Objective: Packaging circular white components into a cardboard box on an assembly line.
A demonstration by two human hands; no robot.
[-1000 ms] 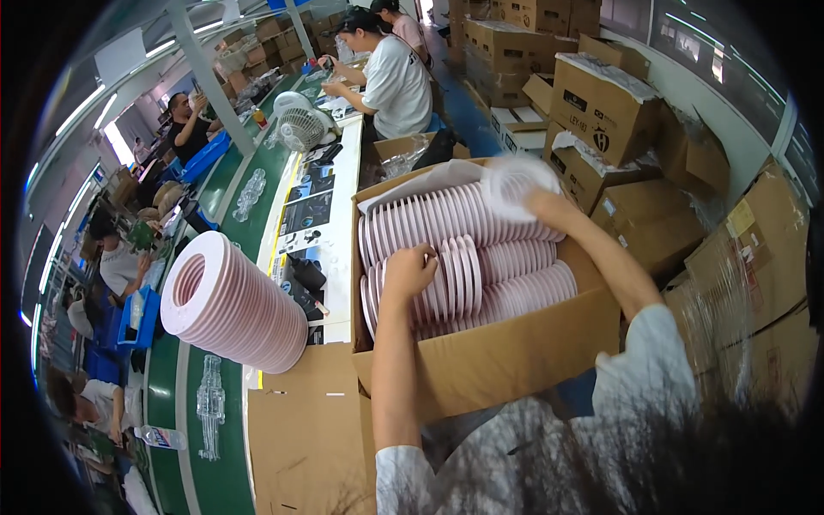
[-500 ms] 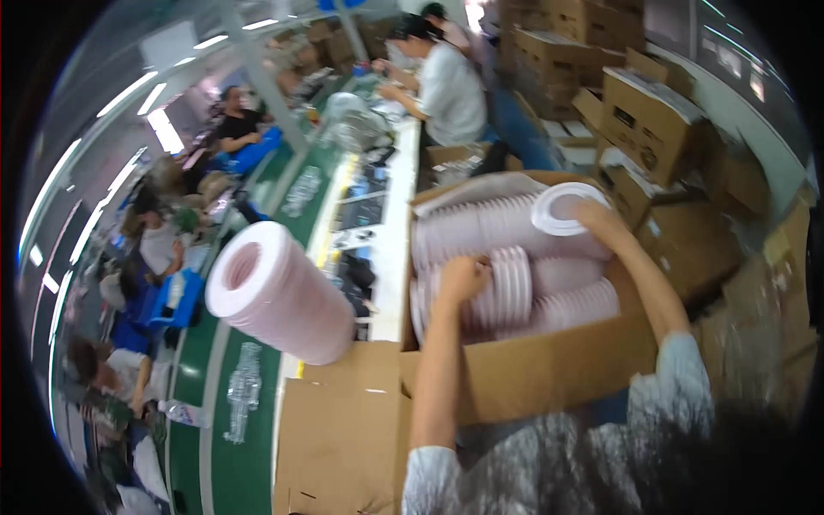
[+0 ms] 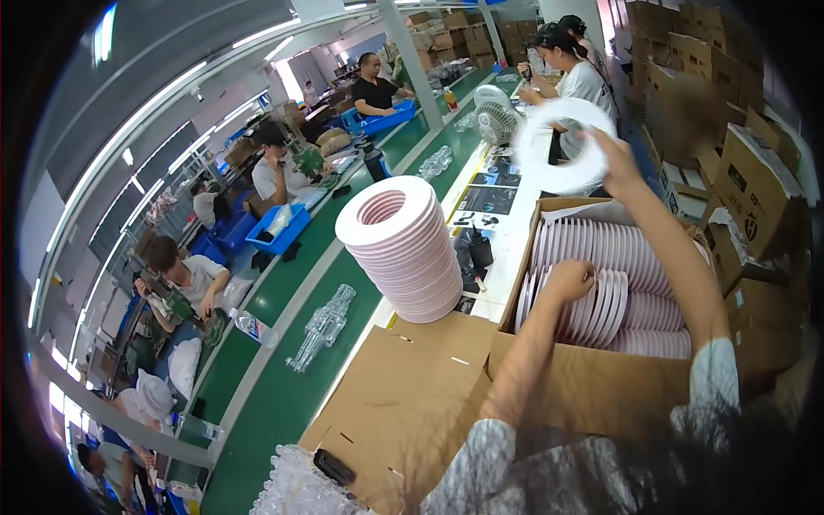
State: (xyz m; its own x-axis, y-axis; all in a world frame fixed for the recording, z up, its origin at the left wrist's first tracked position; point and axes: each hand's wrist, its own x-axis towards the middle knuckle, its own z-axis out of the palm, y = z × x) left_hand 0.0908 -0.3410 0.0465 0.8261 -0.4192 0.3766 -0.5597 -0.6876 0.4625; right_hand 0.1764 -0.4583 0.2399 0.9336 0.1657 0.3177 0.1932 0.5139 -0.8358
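My right hand is raised above the far side of a cardboard box. Its fingers are closed on the edge of a flat white ring, blurred by motion. Inside the box, rows of pinkish-white rings stand on edge, packed face to face. My left hand is closed in a loose fist at the top of the front-left row; whatever its fingertips hold is hidden. To the left, a tall stack of the same rings stands beside the box, its centre hole showing on top.
A cardboard flap spreads left of the box. Beyond run a white table strip and a green conveyor carrying clear plastic packaging. A white fan stands farther back. Co-workers sit along the line; stacked cartons rise at right.
My right hand has lifted a white ring up and away from the box. My left hand stays at the front-left row. The view has swung, shifting the scene to the right.
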